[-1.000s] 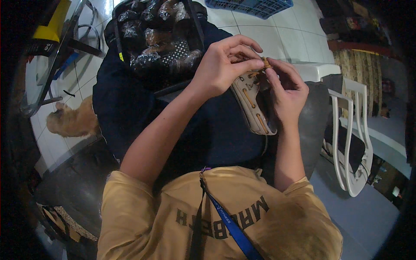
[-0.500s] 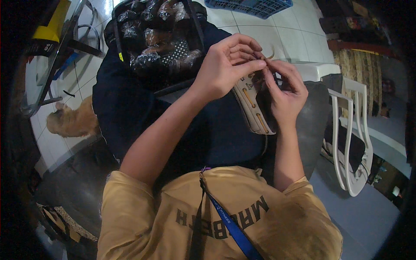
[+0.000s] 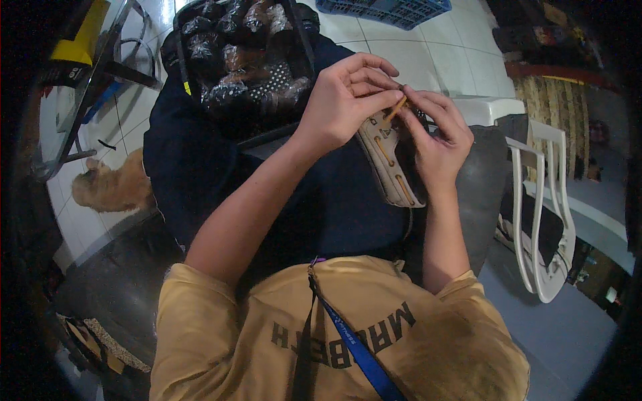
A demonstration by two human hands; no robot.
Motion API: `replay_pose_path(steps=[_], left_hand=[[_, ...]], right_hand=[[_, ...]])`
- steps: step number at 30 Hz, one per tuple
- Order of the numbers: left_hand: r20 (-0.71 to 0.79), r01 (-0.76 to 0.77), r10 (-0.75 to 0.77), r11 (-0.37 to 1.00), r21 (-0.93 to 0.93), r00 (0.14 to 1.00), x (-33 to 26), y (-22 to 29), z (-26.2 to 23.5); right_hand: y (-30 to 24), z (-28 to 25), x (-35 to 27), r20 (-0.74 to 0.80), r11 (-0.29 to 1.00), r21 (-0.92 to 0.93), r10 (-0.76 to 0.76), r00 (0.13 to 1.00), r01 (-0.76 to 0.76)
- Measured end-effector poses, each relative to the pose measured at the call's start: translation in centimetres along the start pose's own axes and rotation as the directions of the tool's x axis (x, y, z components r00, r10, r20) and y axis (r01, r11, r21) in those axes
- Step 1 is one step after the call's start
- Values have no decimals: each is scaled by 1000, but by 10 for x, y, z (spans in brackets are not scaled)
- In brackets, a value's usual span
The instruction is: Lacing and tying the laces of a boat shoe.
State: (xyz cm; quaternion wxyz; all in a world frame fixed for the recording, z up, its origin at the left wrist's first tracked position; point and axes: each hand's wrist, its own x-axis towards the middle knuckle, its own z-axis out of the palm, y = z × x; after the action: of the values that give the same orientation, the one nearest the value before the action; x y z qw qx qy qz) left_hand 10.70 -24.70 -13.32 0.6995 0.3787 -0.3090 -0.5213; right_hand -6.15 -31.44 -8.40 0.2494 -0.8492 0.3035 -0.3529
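Observation:
A light beige shoe with a tan lace threaded through its side lies tilted over my lap, its rear end toward me. At its upper end my left hand is closed, thumb and fingers pinching the tan lace. Opposite it, my right hand has its thumb and fingertips closed at the same lace, beside the shoe's opening. The fingertips partly hide the shoe's far end and the rest of the lace.
Beyond my left forearm, a black crate holds several plastic-wrapped items. A blue crate stands on the tiled floor ahead. White plastic chairs are at right. A tan furry animal lies at left, near a metal-framed stand.
The tan lace now shows as a short taut length between my fingertips; before, a loose end stuck up beyond them. Both hands have shifted slightly, and the shoe stays in place.

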Motion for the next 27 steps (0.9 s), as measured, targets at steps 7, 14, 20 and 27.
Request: replay_pose_path(steps=[7, 14, 20, 27], left_hand=[[-3, 2, -2, 1000, 23, 1000, 1, 7, -1], [-2, -15, 15, 995, 98, 1000, 3, 7, -6], [4, 15, -15, 990, 141, 1000, 2, 9, -4], [-19, 24, -19, 960, 279, 1000, 0, 3, 9]], right_hand=[[-4, 0, 5, -11, 989, -114, -94, 996, 92], [0, 5, 7, -10, 998, -25, -51, 999, 50], [2, 8, 2, -46, 999, 26, -26, 999, 27], [1, 7, 2, -75, 998, -48, 24, 997, -27]])
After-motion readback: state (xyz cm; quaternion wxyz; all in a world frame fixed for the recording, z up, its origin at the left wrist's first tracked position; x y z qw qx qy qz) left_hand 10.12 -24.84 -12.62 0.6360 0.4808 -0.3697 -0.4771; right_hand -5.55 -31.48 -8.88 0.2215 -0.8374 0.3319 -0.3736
